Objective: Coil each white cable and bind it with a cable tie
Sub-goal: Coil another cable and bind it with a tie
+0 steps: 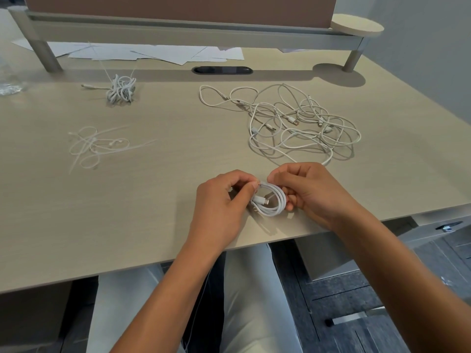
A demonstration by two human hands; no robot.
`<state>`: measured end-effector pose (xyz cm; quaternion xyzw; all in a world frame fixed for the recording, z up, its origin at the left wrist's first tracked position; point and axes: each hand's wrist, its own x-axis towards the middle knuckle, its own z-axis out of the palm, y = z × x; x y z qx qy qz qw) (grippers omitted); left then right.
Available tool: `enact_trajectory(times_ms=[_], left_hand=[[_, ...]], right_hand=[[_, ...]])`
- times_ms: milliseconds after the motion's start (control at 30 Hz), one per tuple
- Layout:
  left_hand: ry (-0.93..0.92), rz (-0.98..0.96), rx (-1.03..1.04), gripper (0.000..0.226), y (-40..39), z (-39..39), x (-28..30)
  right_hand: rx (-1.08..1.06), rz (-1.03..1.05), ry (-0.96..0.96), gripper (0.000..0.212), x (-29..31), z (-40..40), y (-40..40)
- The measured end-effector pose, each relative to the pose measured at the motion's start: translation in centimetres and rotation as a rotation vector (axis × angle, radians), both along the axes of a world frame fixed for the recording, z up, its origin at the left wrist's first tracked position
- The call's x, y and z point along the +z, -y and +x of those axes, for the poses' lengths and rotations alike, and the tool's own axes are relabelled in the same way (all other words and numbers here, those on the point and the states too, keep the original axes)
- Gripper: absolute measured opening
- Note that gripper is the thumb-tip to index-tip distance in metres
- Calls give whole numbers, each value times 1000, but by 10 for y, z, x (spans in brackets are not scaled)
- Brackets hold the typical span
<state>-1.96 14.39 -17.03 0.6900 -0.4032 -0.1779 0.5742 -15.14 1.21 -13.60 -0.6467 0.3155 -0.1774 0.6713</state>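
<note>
At the near edge of the desk point(153, 212), about six o'clock, the coiled cable point(269, 201) sits between the left hand point(219, 200) and the right hand point(313, 192), both touching it. A loose tangle of cables point(293, 121) lies behind them toward one o'clock, one strand reaching the right hand. A heap of cable ties point(96, 145) lies at ten o'clock. Behind that, at eleven o'clock, rests a tied bundle point(121, 89). At twelve o'clock a shelf riser point(178, 31) spans the far edge, with papers point(153, 53) under it.
</note>
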Motion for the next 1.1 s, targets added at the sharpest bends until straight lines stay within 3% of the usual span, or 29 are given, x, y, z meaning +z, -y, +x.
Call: enact_trajectory(times_ms=[767,1100], left_hand=[[-43,-12,-2,11,-1,1,4],[16,13,-5,8,-1,0,2]], right_hand=[[20,8,52,25,0,0,-2],[65,-63,15,14,-4,-3,4]])
